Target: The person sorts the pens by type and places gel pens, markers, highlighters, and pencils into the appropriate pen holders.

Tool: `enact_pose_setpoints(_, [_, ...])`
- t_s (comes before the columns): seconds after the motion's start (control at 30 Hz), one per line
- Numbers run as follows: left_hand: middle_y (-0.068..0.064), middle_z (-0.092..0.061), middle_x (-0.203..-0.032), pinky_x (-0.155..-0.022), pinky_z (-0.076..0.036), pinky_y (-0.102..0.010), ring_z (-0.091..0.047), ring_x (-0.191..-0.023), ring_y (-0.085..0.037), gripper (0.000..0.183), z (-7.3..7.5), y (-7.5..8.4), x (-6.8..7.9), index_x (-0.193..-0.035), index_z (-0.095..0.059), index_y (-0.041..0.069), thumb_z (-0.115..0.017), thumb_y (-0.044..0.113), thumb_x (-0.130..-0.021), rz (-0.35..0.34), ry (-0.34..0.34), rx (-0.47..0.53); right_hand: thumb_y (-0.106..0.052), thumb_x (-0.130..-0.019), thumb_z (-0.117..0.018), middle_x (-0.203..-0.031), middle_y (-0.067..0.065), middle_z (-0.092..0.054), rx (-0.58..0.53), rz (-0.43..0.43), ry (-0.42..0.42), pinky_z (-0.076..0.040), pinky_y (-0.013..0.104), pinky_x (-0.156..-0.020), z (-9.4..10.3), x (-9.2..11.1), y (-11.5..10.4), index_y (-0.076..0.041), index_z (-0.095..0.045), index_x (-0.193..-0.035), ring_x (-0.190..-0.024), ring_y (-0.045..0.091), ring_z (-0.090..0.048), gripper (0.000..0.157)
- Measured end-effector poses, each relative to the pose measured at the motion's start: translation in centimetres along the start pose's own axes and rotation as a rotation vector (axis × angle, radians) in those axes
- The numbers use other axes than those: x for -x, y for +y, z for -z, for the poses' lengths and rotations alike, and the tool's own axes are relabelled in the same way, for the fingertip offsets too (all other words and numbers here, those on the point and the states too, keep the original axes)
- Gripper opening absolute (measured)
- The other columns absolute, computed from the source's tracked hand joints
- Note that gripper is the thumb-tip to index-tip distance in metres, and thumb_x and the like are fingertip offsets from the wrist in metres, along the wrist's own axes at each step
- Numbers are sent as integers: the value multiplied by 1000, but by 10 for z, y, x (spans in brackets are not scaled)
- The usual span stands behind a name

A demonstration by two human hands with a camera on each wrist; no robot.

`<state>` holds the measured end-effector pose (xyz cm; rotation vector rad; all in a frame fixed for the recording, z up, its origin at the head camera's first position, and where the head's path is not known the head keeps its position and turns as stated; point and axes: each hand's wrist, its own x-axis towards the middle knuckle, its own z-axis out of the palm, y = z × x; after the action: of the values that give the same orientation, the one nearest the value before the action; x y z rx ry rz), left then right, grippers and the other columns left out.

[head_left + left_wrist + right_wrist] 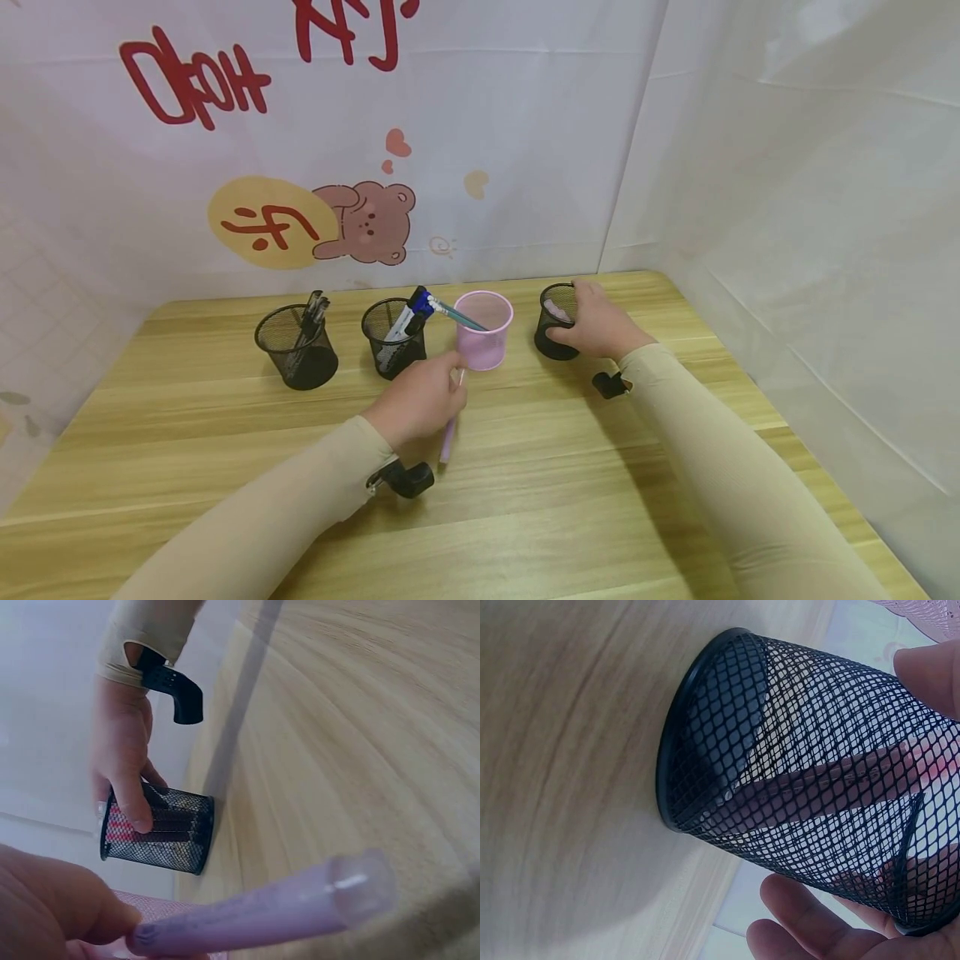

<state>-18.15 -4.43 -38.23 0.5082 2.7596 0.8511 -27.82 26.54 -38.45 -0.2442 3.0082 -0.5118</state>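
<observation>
My left hand (pixel 423 400) pinches a slim lilac pen (pixel 255 919) near one end; the other end, with a clear tip, points away from the fingers. In the head view this hand is just in front of the pink mesh pen cup (pixel 483 348), with the pen slanting down toward the tabletop. My right hand (pixel 600 323) holds a black mesh pen cup (pixel 802 750) around its upper part, thumb on one side and fingers on the other. Pinkish pens (pixel 817 787) show through its mesh. The cup's base is down at the wooden table.
Left of the pink cup stands a black mesh cup (pixel 386 354) with blue and white markers (pixel 405 321). Farther left, another black mesh cup (pixel 296 358) holds black pens (pixel 311 317). Teal pens (pixel 459 317) lean in the pink cup. A printed cloth (pixel 525 167) hangs behind the table (pixel 525 500).
</observation>
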Motion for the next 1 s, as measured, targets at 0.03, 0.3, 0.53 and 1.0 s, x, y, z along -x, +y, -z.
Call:
enact_pose_setpoints(0.03, [2, -65, -82, -72, -53, -33, -61, -73, -14, 44, 1, 0, 0, -144, -59, 7, -59, 19, -102, -11, 15, 11, -50, -91, -75, -163, 33, -28, -1, 0, -1, -41, 63, -119, 0, 0, 0, 9, -16, -163, -140, 50, -49, 110])
enact_pose_setpoints(0.3, [2, -59, -78, -62, -46, -30, -56, -67, -13, 29, 2, 3, -4, -129, -63, 10, -58, 23, -104, -106, 143, 66, -49, -91, -75, -164, 33, -28, 1, -3, -5, -41, 63, -119, 1, 0, -1, 8, -15, -163, -141, 50, -48, 110])
enact_pose_setpoints(0.53, [2, -66, -89, -60, -50, -29, -58, -70, -14, 37, 3, 9, -6, -142, -59, 12, -57, 24, -106, -130, 210, 164, -50, -91, -75, -163, 33, -29, 4, -3, -3, -41, 64, -118, 1, 1, -2, 9, -16, -162, -141, 50, -49, 110])
enact_pose_setpoints(1.0, [-6, -70, -97, -66, -57, -27, -71, -81, -13, 34, 4, 20, -13, -139, -58, 5, -59, 15, -106, -182, 360, 332, -49, -91, -75, -163, 34, -28, 8, 5, 3, -40, 64, -119, 1, 3, -2, 10, -16, -162, -143, 51, -46, 110])
